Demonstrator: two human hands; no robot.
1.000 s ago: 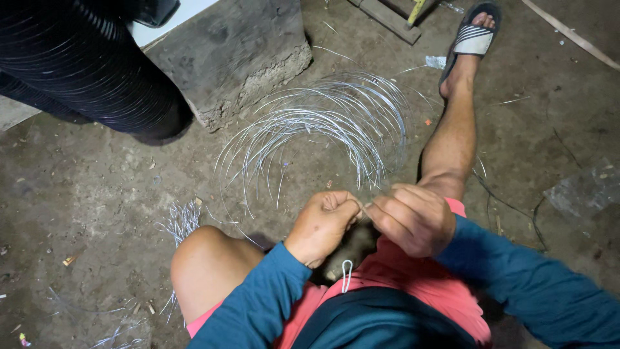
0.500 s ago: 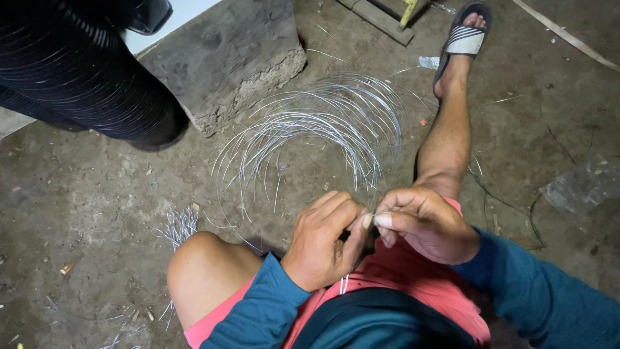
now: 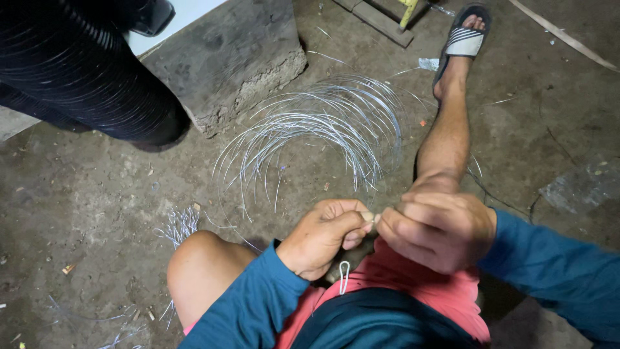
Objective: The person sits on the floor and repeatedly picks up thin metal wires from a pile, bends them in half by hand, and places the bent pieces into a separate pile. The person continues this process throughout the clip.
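Right hand (image 3: 436, 231) rolling knuckles-up since earlier; left hand (image 3: 326, 236) pinching thin grey wire piece (image 3: 374, 218), both fingers clamping, bending it; next needing firmer twist.

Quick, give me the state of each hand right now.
Left hand: closed, pinching a thin wire.
Right hand: closed, gripping the same wire.

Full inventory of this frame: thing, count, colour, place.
curved wire lengths: many, silver, fanned on the floor ahead
short wire pieces: small pile, silver, floor by the left knee
bent wire loop: one, silver, hanging below the left hand
concrete block: one, grey, top centre
ribbed hose: one, black, top left
sandal: one, black and white, on the outstretched foot
left hand: pinching wire
right hand: pinching wire
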